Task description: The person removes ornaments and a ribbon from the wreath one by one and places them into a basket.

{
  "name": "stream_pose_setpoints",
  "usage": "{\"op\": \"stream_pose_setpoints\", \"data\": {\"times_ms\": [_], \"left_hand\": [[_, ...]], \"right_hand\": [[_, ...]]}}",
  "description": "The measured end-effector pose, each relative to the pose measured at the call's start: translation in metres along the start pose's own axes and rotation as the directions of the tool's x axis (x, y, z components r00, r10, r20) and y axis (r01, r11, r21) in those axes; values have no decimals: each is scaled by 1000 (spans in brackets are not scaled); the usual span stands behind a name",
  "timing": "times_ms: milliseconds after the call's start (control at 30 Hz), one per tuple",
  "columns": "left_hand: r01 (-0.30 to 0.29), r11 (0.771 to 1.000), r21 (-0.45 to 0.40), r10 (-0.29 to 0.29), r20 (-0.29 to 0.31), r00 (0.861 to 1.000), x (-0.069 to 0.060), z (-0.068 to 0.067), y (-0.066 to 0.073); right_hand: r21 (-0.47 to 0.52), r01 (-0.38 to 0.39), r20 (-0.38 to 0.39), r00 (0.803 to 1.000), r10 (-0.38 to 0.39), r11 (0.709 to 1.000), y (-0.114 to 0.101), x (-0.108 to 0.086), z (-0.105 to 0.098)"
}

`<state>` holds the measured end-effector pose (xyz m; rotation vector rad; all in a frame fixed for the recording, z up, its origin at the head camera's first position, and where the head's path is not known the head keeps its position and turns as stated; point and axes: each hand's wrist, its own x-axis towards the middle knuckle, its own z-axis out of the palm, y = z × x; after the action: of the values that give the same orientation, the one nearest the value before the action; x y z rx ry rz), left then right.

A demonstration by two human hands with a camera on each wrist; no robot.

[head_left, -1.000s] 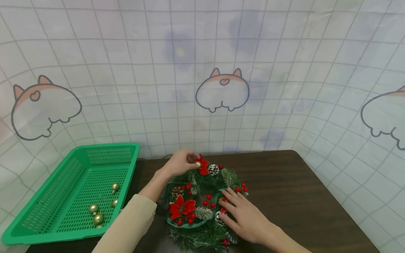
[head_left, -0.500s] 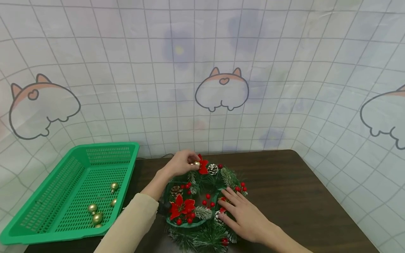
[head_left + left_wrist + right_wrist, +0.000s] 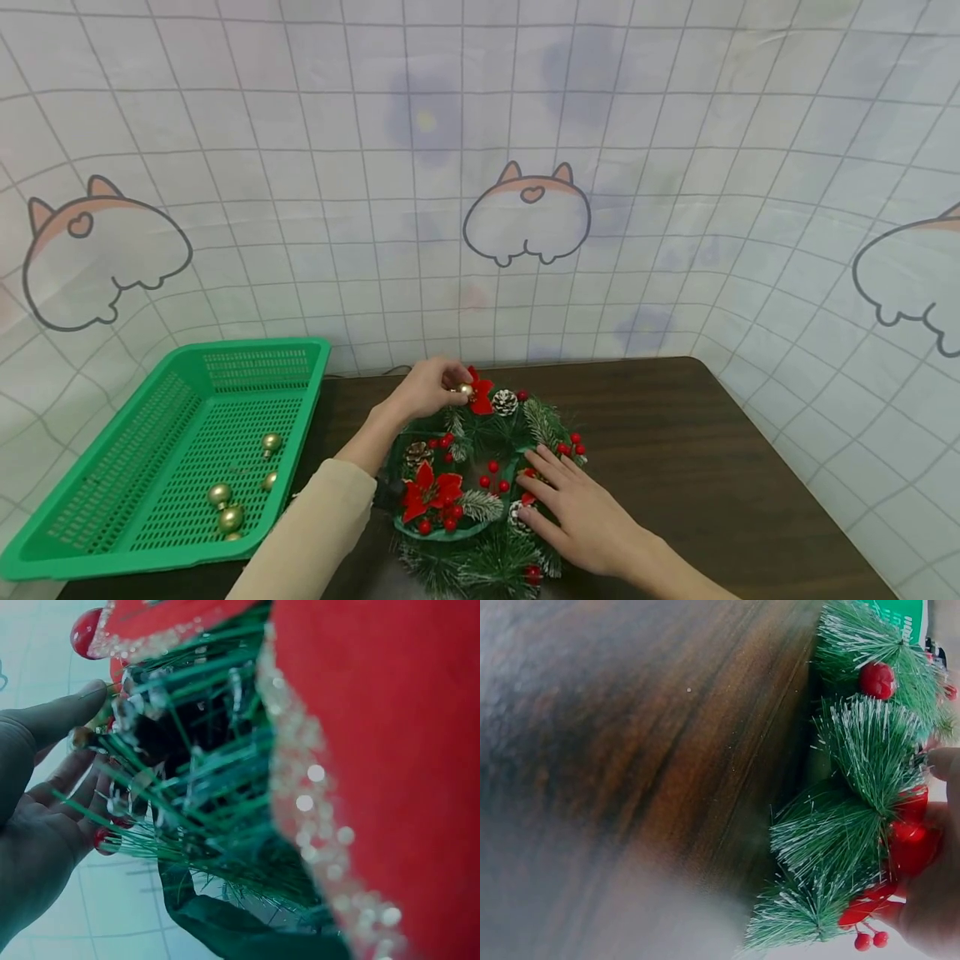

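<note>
A green Christmas wreath (image 3: 487, 562) with red poinsettias, frosted pine cones and red berries lies on the table before me. At its far edge my left hand (image 3: 426, 388) pinches a small gold ball ornament (image 3: 466, 389) beside a red poinsettia (image 3: 482, 402). A frosted pine cone (image 3: 506, 402) sits just right of that flower. In the left wrist view the thumb and fingers (image 3: 67, 712) reach into the green needles, where the pinch is partly hidden. My right hand (image 3: 581, 517) rests with fingers spread on the wreath's right side, partly covering a red flower and a pine cone (image 3: 517, 517).
A green plastic basket (image 3: 120, 500) stands to the left, with several gold ball ornaments (image 3: 231, 518) inside. The dark wooden table (image 3: 697, 467) extends right of the wreath. Behind it hangs a white gridded sheet (image 3: 360, 250) printed with cartoon animals.
</note>
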<state>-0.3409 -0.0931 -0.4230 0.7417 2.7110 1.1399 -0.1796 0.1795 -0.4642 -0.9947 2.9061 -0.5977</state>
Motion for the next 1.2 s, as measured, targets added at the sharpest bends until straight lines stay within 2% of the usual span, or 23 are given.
{"op": "stream_pose_setpoints", "data": {"times_ms": [333, 633, 867, 1033, 1200], "left_hand": [[-38, 993, -109, 35, -28, 999, -4, -5, -5], [-42, 986, -159, 36, -43, 998, -9, -9, -7], [-24, 978, -208, 14, -47, 999, -17, -14, -8], [-10, 965, -263, -8, -69, 998, -23, -17, -11], [-8, 959, -283, -20, -93, 996, -28, -20, -12]], "right_hand": [[-4, -5, -3, 1000, 5, 1000, 0, 0, 1], [8, -11, 6, 1000, 11, 1000, -2, 0, 0], [6, -11, 3, 1000, 11, 1000, -1, 0, 0], [8, -15, 9, 1000, 15, 1000, -1, 0, 1], [3, -18, 10, 1000, 18, 1000, -1, 1, 1]]}}
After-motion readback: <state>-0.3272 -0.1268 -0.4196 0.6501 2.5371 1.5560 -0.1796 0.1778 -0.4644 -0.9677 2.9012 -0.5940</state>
